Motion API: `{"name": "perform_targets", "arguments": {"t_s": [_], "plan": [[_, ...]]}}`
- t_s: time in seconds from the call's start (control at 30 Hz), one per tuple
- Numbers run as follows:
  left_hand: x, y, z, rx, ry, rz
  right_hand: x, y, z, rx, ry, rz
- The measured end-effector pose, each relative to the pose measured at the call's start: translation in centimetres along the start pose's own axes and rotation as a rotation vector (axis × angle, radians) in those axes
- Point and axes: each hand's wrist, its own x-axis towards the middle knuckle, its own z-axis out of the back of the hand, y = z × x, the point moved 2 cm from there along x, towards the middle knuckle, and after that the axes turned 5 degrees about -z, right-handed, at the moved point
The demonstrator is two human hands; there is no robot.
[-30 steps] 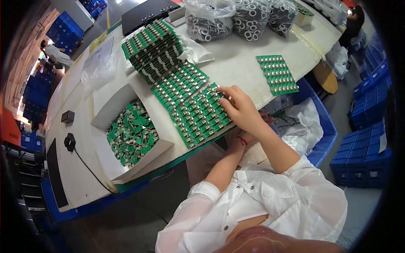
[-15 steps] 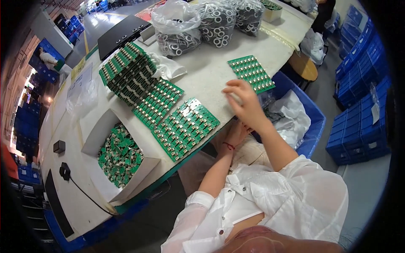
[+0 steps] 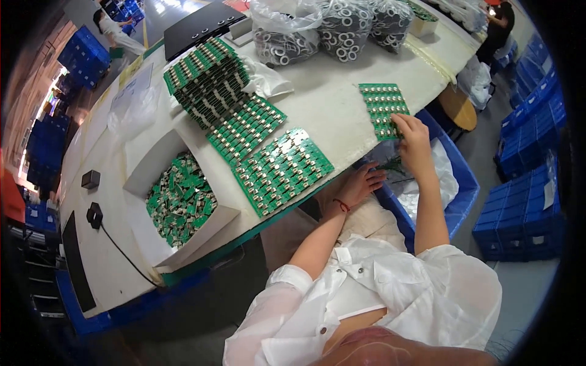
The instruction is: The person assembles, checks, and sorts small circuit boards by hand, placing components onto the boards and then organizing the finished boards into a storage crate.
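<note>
My right hand (image 3: 416,145) pinches the lower right corner of a green circuit board panel (image 3: 379,100), which lies at the table's right edge with rows of small metal parts on it. My left hand (image 3: 361,185) is held off the table's front edge, fingers spread, with nothing visible in it. To its left lies a second circuit board panel (image 3: 285,169), its parts in dense rows. Behind that, a stack of similar panels (image 3: 207,79) leans at a slant, with one more panel (image 3: 247,128) flat at its foot.
An open white box (image 3: 229,221) of small green board pieces stands at the front left. Clear bags of grey rings (image 3: 284,46) sit at the back. A blue bin (image 3: 467,198) lined with plastic is at my right, near a round stool (image 3: 458,108) and blue crates (image 3: 519,213).
My right hand has moved right, from above the table onto the panel's corner. My left hand's fingers have come into fuller view, spread. The whole view has shifted.
</note>
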Motion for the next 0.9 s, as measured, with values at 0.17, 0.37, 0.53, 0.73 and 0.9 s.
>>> {"name": "perform_targets", "arguments": {"t_s": [0.17,0.37,0.53,0.73,0.9], "plan": [[-0.2,0.2,1.3,0.043,-0.052,-0.042,-1.4,0.2,1.0,0.012,-0.034,0.100],[0.1,0.2,1.0,0.027,-0.091,-0.042,-4.1,-3.0,6.3,0.066,-0.662,-0.250],[0.3,0.4,0.3,0.084,-0.139,-0.042,-4.9,-4.1,6.8,0.090,-0.700,-0.413],[1.4,2.8,-0.1,0.482,-0.194,-0.045,-8.5,-4.4,2.7,-0.040,-0.507,-0.459],[1.3,2.9,-3.0,0.332,-0.104,0.025,-10.5,-3.8,-0.6,-0.053,-0.273,-0.310]]}}
